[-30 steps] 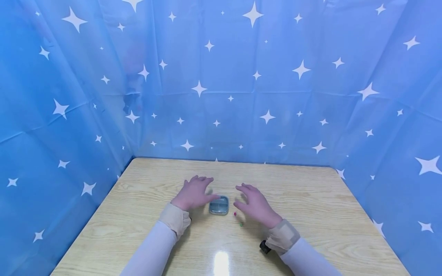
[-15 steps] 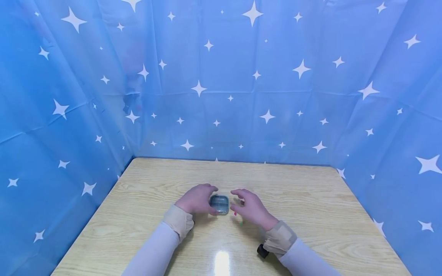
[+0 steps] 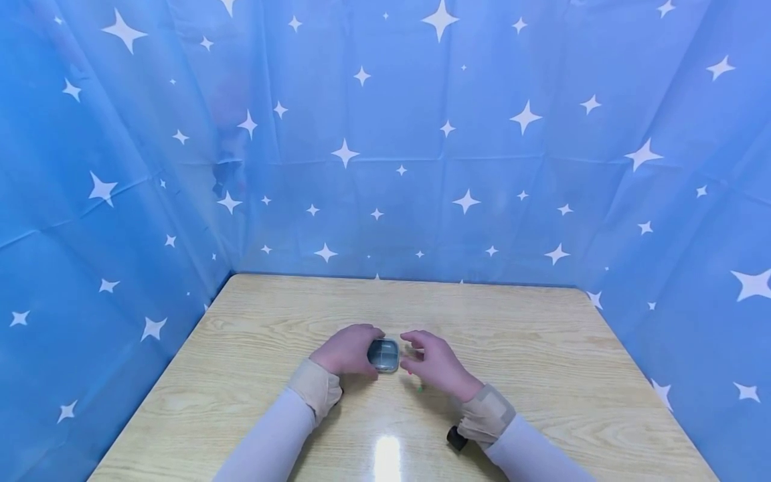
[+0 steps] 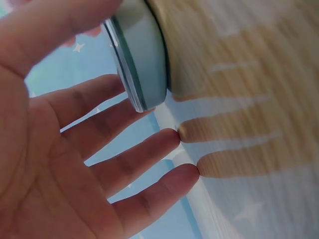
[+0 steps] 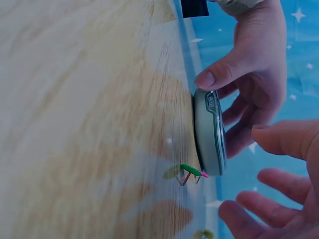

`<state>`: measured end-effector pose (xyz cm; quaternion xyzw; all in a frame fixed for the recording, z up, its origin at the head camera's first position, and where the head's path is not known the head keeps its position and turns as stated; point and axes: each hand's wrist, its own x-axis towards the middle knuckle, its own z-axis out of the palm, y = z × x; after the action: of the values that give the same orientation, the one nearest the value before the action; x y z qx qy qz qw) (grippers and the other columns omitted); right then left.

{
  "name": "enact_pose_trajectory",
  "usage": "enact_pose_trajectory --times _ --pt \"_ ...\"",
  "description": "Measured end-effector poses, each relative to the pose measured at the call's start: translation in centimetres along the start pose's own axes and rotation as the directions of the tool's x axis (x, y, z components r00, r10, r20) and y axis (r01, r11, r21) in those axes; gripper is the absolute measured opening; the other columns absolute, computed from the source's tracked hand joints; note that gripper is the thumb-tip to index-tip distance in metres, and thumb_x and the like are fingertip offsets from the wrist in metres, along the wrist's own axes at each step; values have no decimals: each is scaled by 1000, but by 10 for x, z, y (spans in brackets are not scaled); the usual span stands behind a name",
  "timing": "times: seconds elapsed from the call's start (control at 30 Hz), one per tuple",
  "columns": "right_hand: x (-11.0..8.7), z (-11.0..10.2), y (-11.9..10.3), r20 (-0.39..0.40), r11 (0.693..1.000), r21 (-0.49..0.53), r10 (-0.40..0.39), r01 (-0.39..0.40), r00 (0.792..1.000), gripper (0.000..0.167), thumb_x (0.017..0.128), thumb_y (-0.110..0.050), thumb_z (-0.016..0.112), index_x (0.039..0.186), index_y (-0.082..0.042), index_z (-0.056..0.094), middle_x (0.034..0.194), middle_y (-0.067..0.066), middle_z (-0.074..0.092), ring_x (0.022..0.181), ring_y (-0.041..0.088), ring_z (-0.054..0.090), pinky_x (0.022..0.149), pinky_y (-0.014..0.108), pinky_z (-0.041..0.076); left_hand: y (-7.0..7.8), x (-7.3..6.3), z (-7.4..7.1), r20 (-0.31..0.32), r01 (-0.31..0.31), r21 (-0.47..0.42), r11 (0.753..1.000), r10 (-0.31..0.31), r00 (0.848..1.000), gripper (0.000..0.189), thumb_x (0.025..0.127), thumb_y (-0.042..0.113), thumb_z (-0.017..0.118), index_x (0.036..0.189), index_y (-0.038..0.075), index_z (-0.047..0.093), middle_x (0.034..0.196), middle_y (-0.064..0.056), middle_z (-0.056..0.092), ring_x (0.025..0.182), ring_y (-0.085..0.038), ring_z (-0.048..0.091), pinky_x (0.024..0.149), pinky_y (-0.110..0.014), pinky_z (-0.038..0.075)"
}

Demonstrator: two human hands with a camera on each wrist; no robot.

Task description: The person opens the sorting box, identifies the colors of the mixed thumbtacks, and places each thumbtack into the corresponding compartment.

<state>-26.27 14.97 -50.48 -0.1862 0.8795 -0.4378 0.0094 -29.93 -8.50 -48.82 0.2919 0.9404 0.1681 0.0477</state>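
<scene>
A small grey-green box (image 3: 385, 356) with a clear divided top lies flat on the table. My left hand (image 3: 348, 349) holds its left side, the thumb on the near edge and fingers at the far edge. In the left wrist view the box (image 4: 142, 55) sits between thumb and fingers, with two fingertips reaching down to the table. Just right of the box, my right hand (image 3: 438, 365) hovers with relaxed, apart fingers, holding nothing. Below its fingers lie a small green flat-headed piece with thin legs (image 5: 191, 170), like a tack, and a pink one (image 5: 205, 174).
The wood-grain table (image 3: 271, 308) extends around both hands. Blue curtains with white stars (image 3: 397, 134) stand behind it and at both sides. Another small greenish piece (image 5: 203, 233) shows at the bottom of the right wrist view.
My left hand has come down and closed around the box's left side. My right hand has moved slightly left, toward the box. The small pieces stay on the table.
</scene>
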Motion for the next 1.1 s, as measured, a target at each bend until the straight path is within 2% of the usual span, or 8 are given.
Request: enact_pose_trajectory --times 0.13,0.33,0.47,0.57,0.67,0.8,0.87,1.1 --pt "1 0 1 3 1000 -15 5 -5 1000 55 92 -11 81 143 -2 63 146 19 64 128 45 65 102 50 59 -1 2 0 -3 -20 -7 1000 20 1000 65 71 24 97 129 11 71 114 -1 75 96 -14 65 91 -35 56" --pt "1 3 0 -9 1000 -22 9 -9 1000 55 89 -10 83 140 -1 64 142 19 66 124 44 68 101 51 59 1 2 -1 -3 -24 -22 999 24 1000 59 70 24 97 123 13 73 107 3 74 88 -11 62 85 -32 55" --pt "1 5 -3 -12 999 -53 -3 3 1000 51 88 -9 84 135 2 67 133 18 69 118 40 71 98 48 61 3 3 1 -13 -27 -20 999 27 1000 56 69 27 99 118 15 74 103 5 73 85 -10 60 82 -31 54" --pt "0 6 -7 -11 992 -119 -51 50 999 42 86 -7 85 125 1 71 122 15 72 112 33 72 95 44 62 4 5 4 -20 -19 -24 1000 19 1000 53 69 28 99 115 17 75 100 6 73 83 -10 59 80 -30 53" --pt "-1 7 -10 4 958 -254 -135 131 991 32 84 -5 84 115 -2 75 112 11 73 96 21 70 84 35 61 5 7 7 -19 -14 -38 999 14 1000 53 69 26 98 116 17 75 101 6 73 84 -10 59 81 -28 52" --pt "-1 7 -15 41 877 -422 -233 228 972 24 82 -4 81 106 -4 78 103 6 72 79 11 60 71 27 55 8 9 8 -19 -6 -59 998 5 1000 55 68 20 95 119 13 74 103 4 73 86 -11 60 82 -28 52" --pt "-2 8 -17 57 853 -457 -255 252 965 22 82 -3 80 104 -5 78 100 5 72 77 9 59 70 26 55 9 10 9 -22 -2 -75 997 0 1000 55 67 17 94 118 13 75 102 4 73 85 -11 59 82 -27 52" --pt "-3 7 -20 96 805 -503 -312 317 945 14 83 -2 80 96 -7 77 93 4 69 73 8 54 67 24 52 11 10 10 -33 -22 -124 992 18 999 44 68 15 93 109 14 76 92 6 69 80 -11 56 77 -26 49"
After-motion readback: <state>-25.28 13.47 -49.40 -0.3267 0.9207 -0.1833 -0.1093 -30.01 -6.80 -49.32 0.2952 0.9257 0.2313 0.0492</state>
